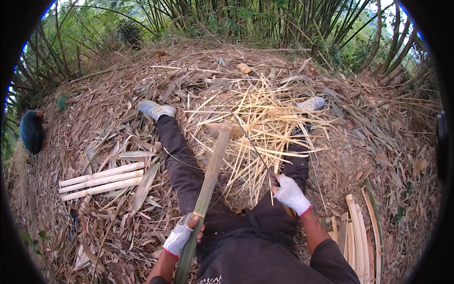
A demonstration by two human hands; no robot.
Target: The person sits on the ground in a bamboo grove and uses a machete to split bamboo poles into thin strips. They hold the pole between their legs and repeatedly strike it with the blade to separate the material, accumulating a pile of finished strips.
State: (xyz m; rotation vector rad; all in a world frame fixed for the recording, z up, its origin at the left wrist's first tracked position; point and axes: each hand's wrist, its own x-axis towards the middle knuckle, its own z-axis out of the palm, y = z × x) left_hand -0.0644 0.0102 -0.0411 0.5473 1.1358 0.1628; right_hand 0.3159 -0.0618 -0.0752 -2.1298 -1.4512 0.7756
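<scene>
While the whole ground (378,142) here is just a carpet of dry bamboo leaves and husks, with a wall of bamboo stems (265,19) across the far side, the person sits in the middle of it in dark trousers, legs (182,161) stretched away, light shoes (156,110) out at the far end. Between the legs, a bit to the right, there's a big messy pile of pale shavings (265,128). Way off on the far left another person (31,131) in a blue top is crouched down. On the left, well apart from the legs, lies a neat bundle of split slats (101,181), and near right there's a curved stack of strips (358,232) standing up beside the right arm. The pole (208,184), green and long, runs from near the person's left side out over the lap, its far end resting by the shavings. Left hand (182,234), in a white glove with a pink cuff, is wrapped around the near part of the pole, fingers curled over it. Right hand (291,193), same kind of glove, is closed tight on the handle of a blade (253,146), a thin dark one that slants up and left over the shavings toward the pole's far end. Can't tell if the edge actually touches the pole.
</scene>
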